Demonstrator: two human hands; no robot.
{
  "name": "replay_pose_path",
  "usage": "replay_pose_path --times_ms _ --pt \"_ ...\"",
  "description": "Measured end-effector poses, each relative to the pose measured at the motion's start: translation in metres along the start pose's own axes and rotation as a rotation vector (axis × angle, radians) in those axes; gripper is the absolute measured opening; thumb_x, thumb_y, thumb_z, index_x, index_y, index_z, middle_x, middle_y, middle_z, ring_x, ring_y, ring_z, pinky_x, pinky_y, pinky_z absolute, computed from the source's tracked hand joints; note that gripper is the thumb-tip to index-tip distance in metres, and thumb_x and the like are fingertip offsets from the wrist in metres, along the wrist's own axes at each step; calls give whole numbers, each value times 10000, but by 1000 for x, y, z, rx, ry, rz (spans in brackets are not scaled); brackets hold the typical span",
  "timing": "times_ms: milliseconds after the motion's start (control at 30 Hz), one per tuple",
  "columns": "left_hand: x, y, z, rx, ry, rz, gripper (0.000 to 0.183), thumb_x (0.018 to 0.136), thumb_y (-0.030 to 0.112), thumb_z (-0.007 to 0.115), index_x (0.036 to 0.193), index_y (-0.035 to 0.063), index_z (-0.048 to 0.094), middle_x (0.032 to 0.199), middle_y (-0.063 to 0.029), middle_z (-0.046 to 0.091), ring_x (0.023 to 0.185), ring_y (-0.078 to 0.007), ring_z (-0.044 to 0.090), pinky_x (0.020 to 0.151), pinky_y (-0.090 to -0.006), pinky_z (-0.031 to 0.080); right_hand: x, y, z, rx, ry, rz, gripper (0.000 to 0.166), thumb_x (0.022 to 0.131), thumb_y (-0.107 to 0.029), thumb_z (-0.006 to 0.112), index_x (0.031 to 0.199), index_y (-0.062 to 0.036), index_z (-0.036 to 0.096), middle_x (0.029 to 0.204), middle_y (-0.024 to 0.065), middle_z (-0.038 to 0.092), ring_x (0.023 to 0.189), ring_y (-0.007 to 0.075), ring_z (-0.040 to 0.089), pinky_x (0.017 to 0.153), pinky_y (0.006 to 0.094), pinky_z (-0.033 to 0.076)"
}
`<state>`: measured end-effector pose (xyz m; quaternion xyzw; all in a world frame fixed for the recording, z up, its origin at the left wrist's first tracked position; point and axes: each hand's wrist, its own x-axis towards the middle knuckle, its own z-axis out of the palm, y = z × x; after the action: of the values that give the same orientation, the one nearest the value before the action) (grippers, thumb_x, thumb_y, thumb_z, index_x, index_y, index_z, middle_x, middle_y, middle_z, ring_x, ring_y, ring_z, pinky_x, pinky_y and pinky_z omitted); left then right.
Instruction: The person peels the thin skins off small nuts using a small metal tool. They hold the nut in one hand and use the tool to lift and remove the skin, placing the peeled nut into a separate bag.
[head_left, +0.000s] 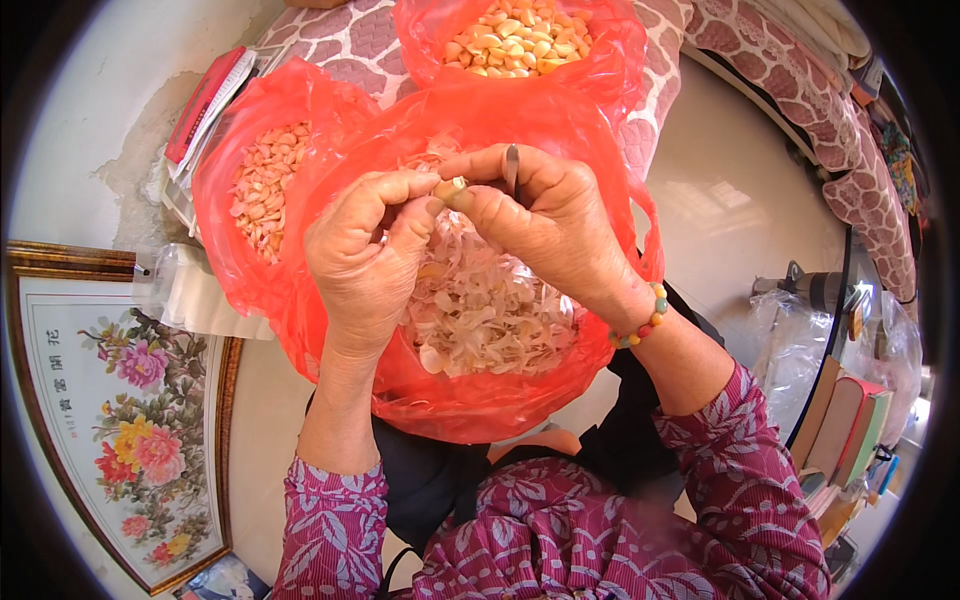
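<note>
A garlic clove (451, 189) is pinched between the fingertips of my left hand (375, 247) and my right hand (544, 214), above a large red plastic bag (480, 416). My right hand also has a small knife (512, 166) between its fingers, mostly hidden. Dry garlic skins (487, 315) fill the middle of the large bag. Unpeeled or pinkish cloves (268, 187) lie in a red bag (225, 150) on the left. Peeled pale yellow cloves (517, 37) are in another red bag (424, 45) beyond.
The far bag rests on a patterned quilted cover (367, 49). Books or papers (206, 109) are stacked at the far left, above a framed flower picture (150, 435). On the right are clear plastic bags (795, 337) and thick books (844, 420).
</note>
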<state>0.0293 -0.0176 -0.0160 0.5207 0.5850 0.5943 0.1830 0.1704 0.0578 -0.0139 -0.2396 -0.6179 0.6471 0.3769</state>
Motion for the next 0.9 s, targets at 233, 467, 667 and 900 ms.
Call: replay_pose_path --times_ms 233,467,667,900 --pt "-2 -1 4 172 32 126 128 783 -83 634 884 -4 629 788 -73 639 630 -98 587 566 -209 466 -1 4 3 -8 58 4 91 864 -61 601 875 27 622 708 -15 586 643 18 463 541 200 405" --pt "1 -5 5 342 25 250 114 782 -77 619 849 11 590 747 -91 628 641 -167 616 566 -264 485 -2 9 5 -13 77 36 88 861 -35 575 897 31 622 726 2 603 657 23 484 556 204 419" --pt "1 -5 5 278 -2 149 81 807 -55 584 851 12 573 722 -76 615 626 -149 596 552 -264 471 -3 12 4 -12 34 -20 135 900 -82 562 958 17 632 730 -21 597 570 12 467 486 169 375" --pt "-2 3 6 -98 15 -265 66 815 -42 572 853 11 567 707 -51 601 600 -102 554 545 -246 455 -1 6 3 165 -10 75 126 865 -65 604 955 22 619 815 -5 624 718 32 532 618 195 452"
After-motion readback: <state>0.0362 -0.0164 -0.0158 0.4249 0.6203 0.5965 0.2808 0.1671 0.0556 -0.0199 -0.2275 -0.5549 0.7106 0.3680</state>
